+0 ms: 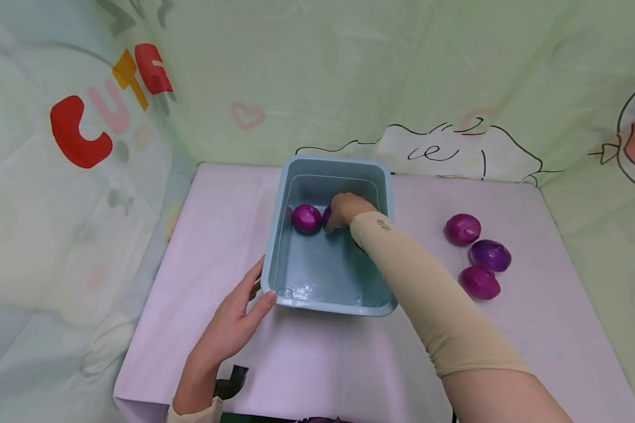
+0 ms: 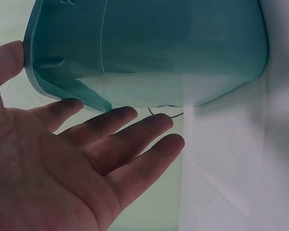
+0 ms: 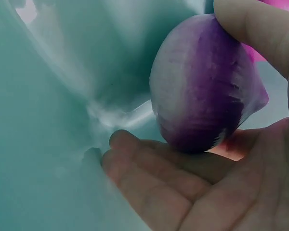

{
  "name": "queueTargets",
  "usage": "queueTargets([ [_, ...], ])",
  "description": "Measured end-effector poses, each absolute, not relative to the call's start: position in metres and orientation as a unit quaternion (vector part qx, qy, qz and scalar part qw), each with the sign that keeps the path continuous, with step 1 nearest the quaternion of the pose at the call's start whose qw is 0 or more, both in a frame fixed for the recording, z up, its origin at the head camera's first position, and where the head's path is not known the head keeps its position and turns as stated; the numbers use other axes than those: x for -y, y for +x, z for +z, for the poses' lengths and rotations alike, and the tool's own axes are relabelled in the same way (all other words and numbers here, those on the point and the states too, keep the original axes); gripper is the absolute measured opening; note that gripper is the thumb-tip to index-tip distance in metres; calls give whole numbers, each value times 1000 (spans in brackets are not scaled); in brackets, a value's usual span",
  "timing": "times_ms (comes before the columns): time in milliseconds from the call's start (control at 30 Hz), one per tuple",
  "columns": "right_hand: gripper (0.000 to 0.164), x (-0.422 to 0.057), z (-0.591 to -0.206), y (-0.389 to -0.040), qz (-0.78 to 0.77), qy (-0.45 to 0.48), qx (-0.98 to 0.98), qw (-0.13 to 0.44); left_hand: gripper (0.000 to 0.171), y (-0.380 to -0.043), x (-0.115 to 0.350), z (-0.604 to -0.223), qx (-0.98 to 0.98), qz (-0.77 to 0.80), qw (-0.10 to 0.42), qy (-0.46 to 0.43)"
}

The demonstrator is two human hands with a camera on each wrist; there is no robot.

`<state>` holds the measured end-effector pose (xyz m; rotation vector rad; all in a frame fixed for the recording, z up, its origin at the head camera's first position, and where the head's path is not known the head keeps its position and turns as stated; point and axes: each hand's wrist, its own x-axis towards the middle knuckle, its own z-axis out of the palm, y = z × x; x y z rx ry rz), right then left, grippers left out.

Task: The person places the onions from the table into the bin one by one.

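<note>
A blue-grey plastic bin stands on the table. Inside it, my right hand holds a purple onion between thumb and fingers, low near the bin's wall. A magenta onion lies in the bin just left of that hand. At the near left corner, my left hand touches the rim with thumb and index finger. The left wrist view shows its other fingers extended below the rim, holding nothing.
Right of the bin, two magenta onions and a purple onion lie close together on the pale cloth-covered table. Printed curtains hang behind and beside the table. A black strip lies near the front edge.
</note>
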<state>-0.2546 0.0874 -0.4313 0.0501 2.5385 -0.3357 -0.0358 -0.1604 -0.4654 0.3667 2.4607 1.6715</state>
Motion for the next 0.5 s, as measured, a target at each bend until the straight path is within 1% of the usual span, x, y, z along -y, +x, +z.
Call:
queueTargets([
  [133, 35, -87, -435, -255, -123, 19, -952, 280, 69, -36, 160, -465, -819, 556, 72, 121],
  [500, 37, -86, -436, -254, -117, 20, -953, 278, 69, -36, 161, -466, -823, 551, 71, 120],
])
